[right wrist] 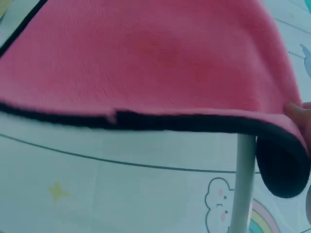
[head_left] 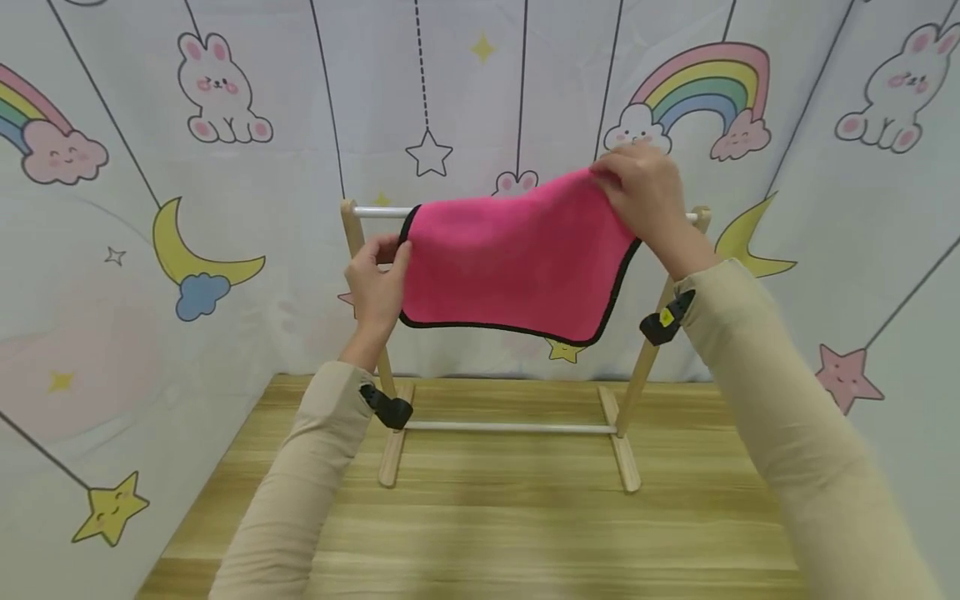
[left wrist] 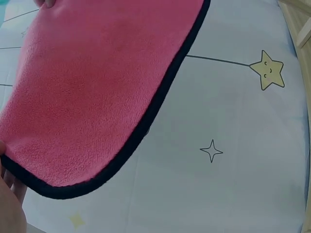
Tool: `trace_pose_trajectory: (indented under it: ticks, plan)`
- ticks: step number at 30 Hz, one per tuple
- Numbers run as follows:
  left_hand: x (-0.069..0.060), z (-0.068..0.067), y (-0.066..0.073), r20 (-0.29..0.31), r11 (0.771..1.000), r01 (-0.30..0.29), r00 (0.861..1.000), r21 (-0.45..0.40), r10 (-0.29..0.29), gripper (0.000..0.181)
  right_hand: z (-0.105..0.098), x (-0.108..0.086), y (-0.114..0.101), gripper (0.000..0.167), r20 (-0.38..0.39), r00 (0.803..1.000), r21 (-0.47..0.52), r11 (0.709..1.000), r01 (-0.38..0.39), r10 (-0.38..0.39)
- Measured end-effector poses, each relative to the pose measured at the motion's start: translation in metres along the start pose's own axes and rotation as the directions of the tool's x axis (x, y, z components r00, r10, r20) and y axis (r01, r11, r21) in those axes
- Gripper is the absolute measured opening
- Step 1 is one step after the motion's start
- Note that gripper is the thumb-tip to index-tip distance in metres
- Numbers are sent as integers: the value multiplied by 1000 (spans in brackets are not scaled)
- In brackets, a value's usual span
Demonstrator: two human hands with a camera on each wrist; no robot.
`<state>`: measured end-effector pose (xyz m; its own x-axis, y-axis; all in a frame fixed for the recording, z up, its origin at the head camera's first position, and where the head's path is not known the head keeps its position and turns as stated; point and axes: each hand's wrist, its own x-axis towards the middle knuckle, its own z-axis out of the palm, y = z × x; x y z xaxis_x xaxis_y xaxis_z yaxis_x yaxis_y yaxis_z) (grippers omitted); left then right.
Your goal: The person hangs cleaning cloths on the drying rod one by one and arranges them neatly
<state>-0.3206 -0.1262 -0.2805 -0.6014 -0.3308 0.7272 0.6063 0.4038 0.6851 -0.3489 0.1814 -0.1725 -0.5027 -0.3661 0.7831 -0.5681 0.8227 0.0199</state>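
Note:
A pink towel (head_left: 510,267) with black edging hangs over the white top rail (head_left: 382,213) of a wooden rack. My left hand (head_left: 375,279) pinches the towel's left edge, thumb in front and fingers behind. At the upper right, my right hand (head_left: 647,196) grips the towel's folded top and holds it raised above the rail. The right wrist view shows the black border (right wrist: 184,122) curling round in a loop beside the right fingers (right wrist: 297,114). In the left wrist view, the towel's rounded lower corner (left wrist: 63,179) hangs near the left hand (left wrist: 9,204).
The rack's wooden feet (head_left: 621,442) stand on a wood-grain table (head_left: 495,525), joined by a white lower bar (head_left: 510,427). Behind and at both sides hangs a pale curtain (head_left: 285,183) printed with rabbits, stars, moons and rainbows.

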Motion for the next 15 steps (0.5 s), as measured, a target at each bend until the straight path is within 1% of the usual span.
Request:
trace_pose_trajectory:
  ticks: [1, 2, 3, 4, 5, 6, 7, 8, 9, 11, 13, 14, 15]
  plan:
    - [0, 1, 1, -2, 1000, 0, 1000, 1, 0, 19, 1, 3, 0, 19, 12, 999, 9, 999, -33, 33]
    - [0, 2, 1, -2, 1000, 2, 1000, 1, -2, 20, 3, 5, 0, 21, 47, 996, 37, 997, -72, 70]
    - [1, 3, 1, -3, 1000, 4, 1000, 1, -4, 20, 3, 5, -1, 22, 101, 988, 64, 990, -122, 115]
    - [1, 3, 1, -4, 1000, 7, 1000, 1, -7, 21, 4, 5, -1, 23, 160, 975, 80, 982, -171, 156]
    - [1, 4, 1, -4, 1000, 8, 1000, 0, -8, 21, 4, 3, 0, 24, 216, 957, 95, 971, -217, 193]
    - [0, 4, 0, -4, 1000, 9, 1000, 1, -9, 21, 4, 1, 0, 24, 264, 939, 104, 962, -254, 220]
    - [0, 4, 0, -5, 1000, 11, 1000, 1, -11, 20, 4, -2, 1, 25, 294, 926, 114, 953, -281, 238]
    - [0, 4, -1, -5, 1000, 12, 1000, 0, -12, 20, 3, -5, 3, 25, 294, 927, 127, 952, -280, 233]
    - [0, 4, -2, -7, 1000, 13, 1000, -3, -13, 20, 3, -9, 4, 25, 274, 936, 130, 955, -265, 222]
    - [-1, 4, -2, -7, 1000, 13, 1000, -8, -14, 20, 0, -18, 6, 25, 207, 959, 149, 963, -227, 194]
    - [-1, 4, -3, -8, 1000, 14, 1000, -11, -14, 20, -5, -29, 7, 23, 119, 982, 172, 972, -163, 144]
    - [-1, 4, -3, -2, 1000, 16, 1000, -18, -16, 20, -7, -36, 8, 23, 79, 990, 181, 975, -128, 116]
    - [-1, 3, 1, 4, 999, 23, 1000, -22, -23, 20, -8, -43, 8, 24, 45, 994, 197, 974, -107, 100]
